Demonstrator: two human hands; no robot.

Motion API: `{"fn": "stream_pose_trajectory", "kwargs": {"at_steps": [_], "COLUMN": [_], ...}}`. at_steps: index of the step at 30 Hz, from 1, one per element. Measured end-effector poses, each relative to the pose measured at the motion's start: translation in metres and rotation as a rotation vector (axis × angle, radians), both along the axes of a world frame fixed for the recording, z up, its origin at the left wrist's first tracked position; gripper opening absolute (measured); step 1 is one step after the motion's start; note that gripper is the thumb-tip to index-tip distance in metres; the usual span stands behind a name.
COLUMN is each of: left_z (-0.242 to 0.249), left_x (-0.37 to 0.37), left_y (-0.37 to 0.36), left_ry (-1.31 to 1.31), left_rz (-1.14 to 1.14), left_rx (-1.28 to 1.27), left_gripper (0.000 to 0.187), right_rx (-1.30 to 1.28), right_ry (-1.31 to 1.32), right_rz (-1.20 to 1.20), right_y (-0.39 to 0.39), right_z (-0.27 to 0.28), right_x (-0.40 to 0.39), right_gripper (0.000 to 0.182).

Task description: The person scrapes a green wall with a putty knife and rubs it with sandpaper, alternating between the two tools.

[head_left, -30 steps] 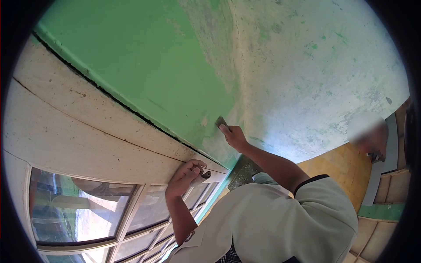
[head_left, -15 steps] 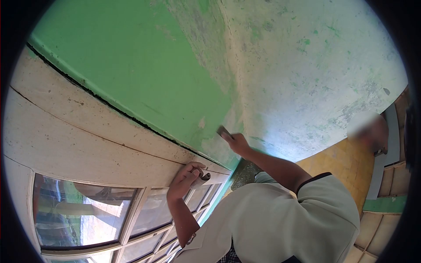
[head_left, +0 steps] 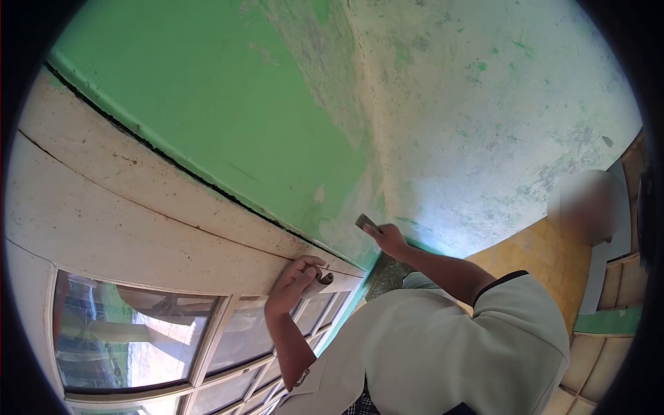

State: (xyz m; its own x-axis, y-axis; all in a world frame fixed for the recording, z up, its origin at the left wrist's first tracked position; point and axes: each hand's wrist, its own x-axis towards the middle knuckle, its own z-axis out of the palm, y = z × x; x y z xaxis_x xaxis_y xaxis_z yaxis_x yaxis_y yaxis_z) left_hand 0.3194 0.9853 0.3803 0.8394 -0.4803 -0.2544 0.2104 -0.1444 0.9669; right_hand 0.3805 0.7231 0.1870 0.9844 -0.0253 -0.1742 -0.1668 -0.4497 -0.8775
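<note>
My right hand (head_left: 389, 240) is closed around a small, flat, dark piece of sandpaper (head_left: 367, 222), held against the lower part of the green wall (head_left: 228, 111), where paint is worn to a pale patch. On the cream wooden frame (head_left: 207, 232) beside that wall rests my left hand (head_left: 293, 282). Its fingers curl around a rolled brown sheet of sandpaper (head_left: 324, 278), whose spiral end shows below the thumb. Both forearms reach forward from a light shirt.
A scuffed whitish wall (head_left: 498, 104) meets the green one at a corner. Glass panes (head_left: 131, 332) sit in the frame at lower left. Yellow floor tiles (head_left: 519, 252) lie below the walls. At the right is another person's blurred head (head_left: 586, 207).
My right hand has slid a little down and to the right along the wall with the sandpaper. My left hand stays in place on the frame.
</note>
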Motion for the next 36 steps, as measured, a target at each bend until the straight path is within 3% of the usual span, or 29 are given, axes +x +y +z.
{"fn": "stream_pose_trajectory", "kwargs": {"at_steps": [3,5,10,12,16,18,26,29,31,34,36], "left_z": [0.005,0.008,0.008,0.006,0.004,0.002,0.003,0.001,-0.001,0.007,0.007], "left_x": [0.000,0.002,0.000,0.001,0.000,-0.002,0.001,0.001,0.003,0.000,0.002], "left_y": [-0.002,-0.002,-0.003,0.001,-0.002,0.001,0.001,0.002,0.004,-0.004,-0.003], "left_ry": [0.010,0.044,0.062,0.060,0.046,0.058,0.065,0.078,0.076,0.053,0.065], "left_rz": [-0.006,-0.014,-0.012,-0.024,-0.009,-0.018,-0.015,-0.020,-0.057,-0.016,-0.022], "left_rx": [-0.001,-0.003,0.008,0.012,0.005,0.013,0.001,-0.033,-0.025,-0.002,-0.004], "left_gripper": [0.024,0.022,0.021,0.021,0.021,0.021,0.022,0.023,0.023,0.024,0.024], "right_rx": [0.188,0.173,0.146,0.015,0.091,0.142,0.087,0.036,0.164,0.303,0.228], "right_ry": [-0.136,-0.111,-0.033,0.040,-0.022,-0.003,-0.016,0.024,-0.176,-0.123,-0.141], "right_rz": [-0.045,-0.043,-0.109,-0.042,-0.074,-0.059,-0.088,-0.054,-0.105,-0.121,-0.116], "right_y": [0.029,0.023,0.002,-0.004,0.011,0.017,0.006,0.009,0.031,0.031,0.020], "right_z": [0.046,0.048,0.015,0.006,0.021,0.029,-0.010,0.008,0.044,0.056,0.047], "right_x": [0.045,0.041,0.010,-0.005,0.026,0.038,0.003,0.013,0.045,0.047,0.039], "right_gripper": [0.067,0.066,0.073,0.074,0.074,0.067,0.067,0.067,0.066,0.066,0.067]}}
